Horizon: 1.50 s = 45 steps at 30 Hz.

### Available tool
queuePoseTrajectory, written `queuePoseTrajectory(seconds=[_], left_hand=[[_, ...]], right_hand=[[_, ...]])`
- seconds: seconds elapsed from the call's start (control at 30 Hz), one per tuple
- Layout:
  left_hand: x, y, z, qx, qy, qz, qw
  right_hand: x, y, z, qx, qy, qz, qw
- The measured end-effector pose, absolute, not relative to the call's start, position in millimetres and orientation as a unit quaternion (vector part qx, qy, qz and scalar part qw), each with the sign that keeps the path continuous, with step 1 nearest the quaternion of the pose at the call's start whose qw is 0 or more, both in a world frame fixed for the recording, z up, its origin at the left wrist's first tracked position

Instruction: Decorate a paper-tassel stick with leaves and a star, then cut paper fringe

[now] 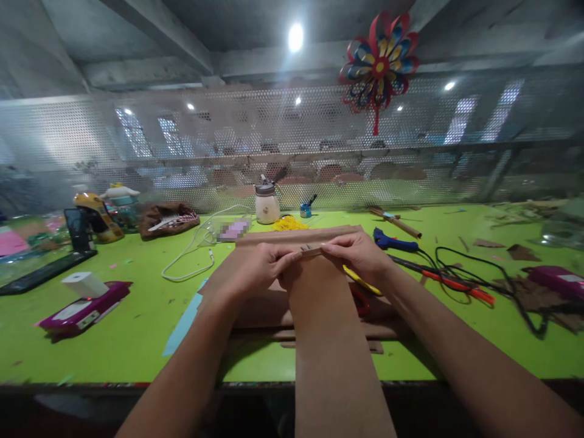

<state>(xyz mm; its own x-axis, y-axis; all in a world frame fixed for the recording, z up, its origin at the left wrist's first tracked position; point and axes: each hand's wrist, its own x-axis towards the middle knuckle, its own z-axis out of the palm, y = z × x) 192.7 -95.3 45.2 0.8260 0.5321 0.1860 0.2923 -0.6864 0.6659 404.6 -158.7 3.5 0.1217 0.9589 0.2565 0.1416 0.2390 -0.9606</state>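
Note:
A long strip of brown kraft paper (328, 328) hangs from my two hands toward me, past the table's front edge. Its far end is folded over into a narrow edge. My left hand (269, 264) pinches the left end of that fold, thumb on top. At the right end my right hand (358, 252) pinches it the same way. Beneath the hands lie more sheets of brown paper (264, 307) on the green table. A pair of scissors with red handles (362, 299) shows partly behind the strip, beside a yellow tool (362, 280) under my right wrist.
Right of my hands lie a blue glue gun (395, 241), black cables and a red-handled tool (460, 287). A purple power strip (86, 307) with a white plug sits at left, near a phone on a stand (78, 230). Behind stand a white jar (267, 204) and a perforated screen (228, 134).

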Motion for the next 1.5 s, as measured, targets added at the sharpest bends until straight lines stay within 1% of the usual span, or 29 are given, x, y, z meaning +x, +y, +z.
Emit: queuePoseTrajectory(seconds=[0.13,0.3,0.43,0.53,0.63,0.73,0.83,1.0,1.2,1.3,1.4,1.5], left_hand=[[189.4,-93.2,46.2,0.889,0.231,0.17,0.357],[187.0,-87.2,47.0,0.863,0.221,0.143,0.431],[192.0,-88.3,48.7,0.874,0.23,0.152,0.399],[198.7,-94.5,50.2,0.879,0.242,0.169,0.375],[203.1,-98.6,48.7,0.865,0.252,0.19,0.39],[203.6,-95.9,42.6,0.856,0.247,0.197,0.408],[203.0,-89.9,35.4,0.853,0.217,0.178,0.439],[205.4,-87.3,29.9,0.847,0.207,0.164,0.461],[208.9,-88.0,25.6,0.824,0.211,0.171,0.497],[211.5,-87.3,23.6,0.843,0.203,0.161,0.472],[212.9,-86.8,22.4,0.864,0.192,0.17,0.434],[211.5,-86.5,21.7,0.861,0.183,0.176,0.44]], right_hand=[[401.9,-161.0,6.8,-0.471,-0.537,0.412,0.566],[399.9,-161.9,7.5,-0.462,-0.537,0.401,0.581],[399.7,-160.1,6.2,-0.466,-0.543,0.41,0.566],[393.9,-161.5,9.8,-0.525,-0.549,0.348,0.55],[384.8,-168.7,19.1,-0.59,-0.566,0.271,0.509],[380.0,-177.5,27.0,-0.593,-0.603,0.227,0.483],[382.8,-180.3,26.2,-0.556,-0.651,0.233,0.462],[393.6,-170.6,14.1,-0.532,-0.673,0.287,0.427],[389.9,-166.4,11.7,-0.561,-0.662,0.284,0.408],[381.3,-170.6,15.3,-0.586,-0.634,0.283,0.417],[376.0,-174.1,19.2,-0.599,-0.627,0.289,0.405],[377.5,-174.1,21.0,-0.594,-0.652,0.265,0.389]])
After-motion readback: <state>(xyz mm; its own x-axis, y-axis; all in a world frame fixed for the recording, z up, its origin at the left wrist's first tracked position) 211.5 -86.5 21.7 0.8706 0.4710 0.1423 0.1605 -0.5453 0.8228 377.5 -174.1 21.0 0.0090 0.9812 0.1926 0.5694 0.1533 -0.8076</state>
